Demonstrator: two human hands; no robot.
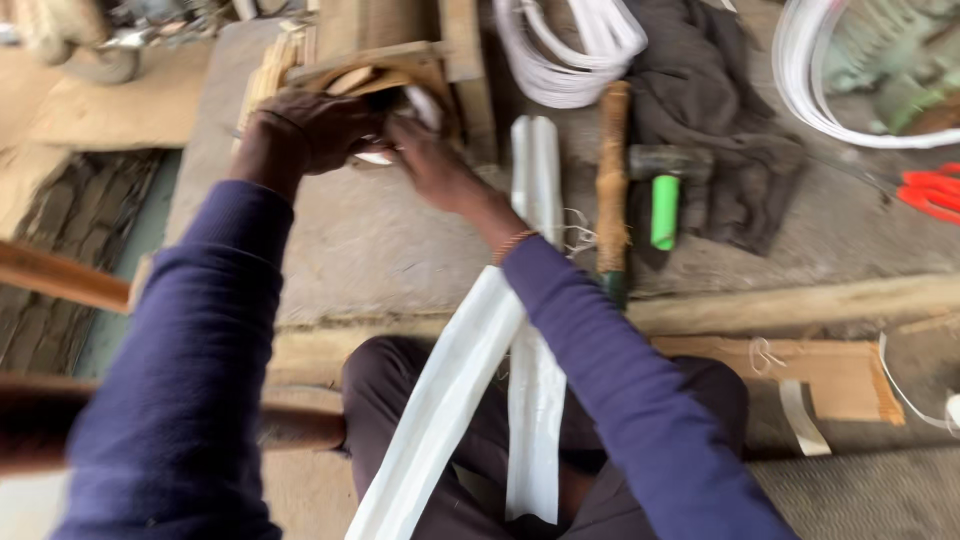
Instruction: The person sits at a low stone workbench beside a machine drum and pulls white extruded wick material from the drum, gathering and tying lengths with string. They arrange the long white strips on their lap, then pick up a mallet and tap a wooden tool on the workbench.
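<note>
Both hands meet at the far side of the scene, against a small wooden frame (400, 70) that stands on a grey stone slab (370, 240). The left hand (315, 130) curls over a white strip end (378, 155) at the foot of the frame, fingers bent down and closed around it, though motion blur hides just how tightly. The right hand (430, 160) comes in from the right, touching the same white piece, its fingers drawn together as if pinching it; the blur leaves the exact hold unclear. Both arms wear dark blue sleeves, and a thin orange band (513, 243) circles the right wrist. Two long flat white strips (470, 370) run from the person's lap toward the frame, one passing under the right forearm. Just right of the strips lies a wooden-handled tool (612, 170) wrapped in fibre, and beside it a hammer with a green grip (664, 210) rests on a dark cloth (720, 130). A coil of white strapping (570, 50) sits at the far edge, another white hoop (810, 90) far right, and red-handled scissors (930, 190) lie at the right edge.
</note>
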